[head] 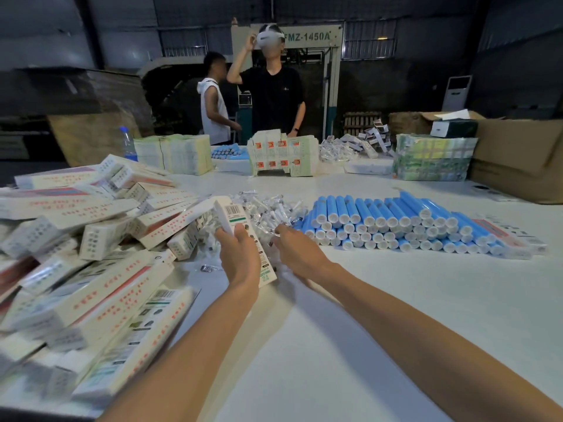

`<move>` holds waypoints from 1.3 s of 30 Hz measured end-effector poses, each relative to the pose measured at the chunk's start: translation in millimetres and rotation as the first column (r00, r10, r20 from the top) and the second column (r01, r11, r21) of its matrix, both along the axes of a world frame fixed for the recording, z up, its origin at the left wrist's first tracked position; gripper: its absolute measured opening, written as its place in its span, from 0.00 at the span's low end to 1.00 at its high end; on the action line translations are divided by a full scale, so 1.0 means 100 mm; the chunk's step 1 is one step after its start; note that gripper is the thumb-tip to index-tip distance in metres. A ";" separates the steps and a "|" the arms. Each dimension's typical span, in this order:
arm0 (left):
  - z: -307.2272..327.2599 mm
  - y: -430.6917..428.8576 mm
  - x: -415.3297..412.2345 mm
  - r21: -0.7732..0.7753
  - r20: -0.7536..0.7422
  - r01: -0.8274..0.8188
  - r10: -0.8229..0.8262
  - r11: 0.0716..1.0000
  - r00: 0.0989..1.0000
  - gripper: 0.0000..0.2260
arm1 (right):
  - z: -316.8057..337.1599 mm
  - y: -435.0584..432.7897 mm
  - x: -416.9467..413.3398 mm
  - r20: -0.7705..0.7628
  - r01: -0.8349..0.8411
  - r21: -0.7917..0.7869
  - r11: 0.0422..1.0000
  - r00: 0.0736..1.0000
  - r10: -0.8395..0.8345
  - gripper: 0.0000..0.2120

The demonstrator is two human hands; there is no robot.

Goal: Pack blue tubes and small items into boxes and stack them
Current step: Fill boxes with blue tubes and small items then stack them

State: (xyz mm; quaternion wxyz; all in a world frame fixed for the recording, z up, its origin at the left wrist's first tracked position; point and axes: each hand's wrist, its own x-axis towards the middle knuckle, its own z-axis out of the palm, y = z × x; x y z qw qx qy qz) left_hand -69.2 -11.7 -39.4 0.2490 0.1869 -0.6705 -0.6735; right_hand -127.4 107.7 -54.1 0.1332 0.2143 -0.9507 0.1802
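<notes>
Left hand (240, 251) grips one box (233, 216); right hand (294, 243) reaches into the small wrapped items (268, 210), grasp indiscernible. Heaped boxes (91, 239) at left are probably packed but unstacked. Farther right, many blue tubes (396, 223) remain unboxed.

The box (234, 214) in the left grip (240, 254) is showing matt printed cardboard; just beyond it, small items (268, 208) are glinting in clear glossy plastic wrap.

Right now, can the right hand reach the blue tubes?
Probably yes: the right hand sits at the small packets, with the blue tubes stacked just beside it on the table and nothing between.
</notes>
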 end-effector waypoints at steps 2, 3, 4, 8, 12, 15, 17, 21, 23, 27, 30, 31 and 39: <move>0.02 0.00 0.00 -0.001 0.011 -0.010 0.010 1.000 1.000 0.14 | 0.04 0.08 0.07 -0.020 0.006 0.061 0.998 1.000 -0.004 0.13; 0.02 0.00 0.01 -0.002 0.016 -0.011 0.011 1.000 1.000 0.14 | 0.06 0.13 0.12 0.002 -0.010 0.106 0.994 1.000 0.010 0.15; 0.02 0.01 0.02 0.001 0.014 -0.011 0.011 1.000 1.000 0.15 | 0.06 0.18 0.16 0.033 -0.043 0.138 0.989 0.999 0.039 0.16; 0.04 0.03 0.02 0.035 -0.011 0.001 0.000 0.999 1.000 0.15 | 0.03 0.33 0.32 0.088 -0.229 0.182 0.956 0.972 0.216 0.15; 0.06 0.07 0.04 0.132 -0.061 0.096 -0.089 0.987 0.994 0.10 | 0.00 0.42 0.41 -0.047 -0.152 0.157 0.976 0.986 0.161 0.16; 0.09 0.11 0.10 0.157 -0.132 0.234 -0.214 0.960 0.968 0.08 | 0.18 0.58 0.38 -0.124 0.015 -0.170 0.985 0.992 -0.036 0.15; 0.10 0.16 0.15 0.149 -0.194 0.358 -0.328 0.922 0.925 0.09 | 0.42 0.73 0.38 -0.120 0.043 -0.474 0.879 0.986 -0.113 0.19; 0.09 0.28 0.25 0.079 -0.198 0.570 -0.548 0.818 0.813 0.15 | 0.98 0.91 0.52 -0.167 -0.174 -0.835 0.522 0.984 0.061 0.30; 0.06 0.34 0.28 0.051 -0.176 0.643 -0.627 0.764 0.759 0.18 | 1.21 0.95 0.61 -0.206 -0.251 -0.887 0.389 0.967 0.153 0.29; 0.01 0.43 0.32 0.060 -0.163 0.702 -0.687 0.709 0.708 0.19 | 1.41 0.96 0.71 -0.218 -0.279 -0.846 0.454 0.959 0.183 0.27; 0.02 0.45 0.34 0.019 -0.155 0.716 -0.705 0.698 0.692 0.18 | 1.36 0.94 0.71 -0.154 -0.237 -0.789 0.566 0.969 0.191 0.24; 0.03 0.44 0.35 0.011 -0.156 0.716 -0.706 0.698 0.691 0.18 | 1.33 0.93 0.71 -0.148 -0.223 -0.767 0.602 0.974 0.173 0.22; 0.03 0.42 0.38 -0.023 -0.169 0.712 -0.705 0.701 0.689 0.16 | 1.19 0.93 0.65 -0.214 -0.159 -0.473 0.867 0.975 0.062 0.09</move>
